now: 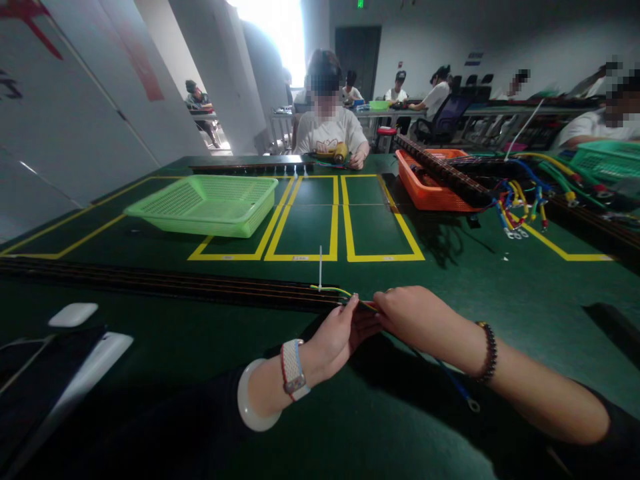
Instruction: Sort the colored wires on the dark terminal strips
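A long black wire harness point(175, 283) with thin orange lines lies across the table, its right end reaching my hands. My left hand point(345, 337) is closed on the wires at that end, thumb on top and fingers beneath. Close beside it, my right hand point(417, 317) grips the same wires with its fingers curled; its grasp is partly hidden. A yellow-green wire point(333, 289) runs along the top into my hands. Near it a white cable tie point(321, 267) sticks upright. Below my right hand hangs a blue wire point(457, 382) ending in a ring terminal point(473, 404).
A light green basket point(240, 210) stands beyond the harness. An orange basket point(420, 190) at right holds more harnesses, with coloured wires point(515, 200) overhanging. A white case point(73, 315) lies at left. Opposite sits a person point(327, 133) holding wires and yellow tape.
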`<state>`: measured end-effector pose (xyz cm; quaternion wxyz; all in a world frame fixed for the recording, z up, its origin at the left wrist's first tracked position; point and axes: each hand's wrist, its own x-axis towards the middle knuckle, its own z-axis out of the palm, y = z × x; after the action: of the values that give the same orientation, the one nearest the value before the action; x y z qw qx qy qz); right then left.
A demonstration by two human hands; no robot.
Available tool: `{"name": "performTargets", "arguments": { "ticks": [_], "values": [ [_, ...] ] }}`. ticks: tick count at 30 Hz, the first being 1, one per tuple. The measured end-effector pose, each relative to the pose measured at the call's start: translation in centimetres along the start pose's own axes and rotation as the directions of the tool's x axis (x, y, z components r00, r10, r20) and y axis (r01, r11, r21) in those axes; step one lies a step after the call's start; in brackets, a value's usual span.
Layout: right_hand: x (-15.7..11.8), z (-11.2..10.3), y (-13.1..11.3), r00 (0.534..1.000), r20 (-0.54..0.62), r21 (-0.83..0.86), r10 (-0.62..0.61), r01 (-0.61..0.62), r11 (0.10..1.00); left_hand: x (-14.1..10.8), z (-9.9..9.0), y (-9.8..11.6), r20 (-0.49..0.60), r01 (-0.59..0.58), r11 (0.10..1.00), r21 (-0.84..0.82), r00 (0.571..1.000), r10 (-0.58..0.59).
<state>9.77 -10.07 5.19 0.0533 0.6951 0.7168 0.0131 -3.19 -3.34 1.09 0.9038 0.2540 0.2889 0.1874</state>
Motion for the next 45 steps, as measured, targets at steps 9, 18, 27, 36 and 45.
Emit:
{"name": "performTargets", "arguments": {
  "ticks": [9, 18, 27, 36, 45],
  "values": [
    [2.0, 0.0, 4.9, 0.990, -0.117, 0.209, 0.075, -0.049, 0.977, -0.1, -0.5, 0.2, 0.121, -0.013, 0.992, 0.126, 0.993, -0.002],
    [5.0, 5.3, 6.6, 0.951, -0.282, 0.403, 0.126, -0.002, 0.915, 0.4, -1.1, 0.0, 0.161, -0.020, 0.992, 0.128, 0.987, -0.001],
    [3.7, 1.8, 5.7, 0.978, -0.196, 0.254, 0.066, -0.015, 0.967, 0.4, -1.0, 0.1, 0.138, 0.021, 0.996, 0.088, 0.990, -0.033],
    [0.4, -1.8, 3.0, 0.973, 0.231, 0.235, -0.003, -0.053, 0.970, 0.3, -1.1, 0.3, 0.158, 0.044, 0.998, 0.049, 0.986, -0.052],
    [1.0, -1.4, 3.9, 0.974, 0.225, 0.160, 0.030, -0.067, 0.985, 0.6, -1.4, 0.1, 0.164, 0.035, 0.993, 0.112, 0.985, -0.054]
  ]
}}
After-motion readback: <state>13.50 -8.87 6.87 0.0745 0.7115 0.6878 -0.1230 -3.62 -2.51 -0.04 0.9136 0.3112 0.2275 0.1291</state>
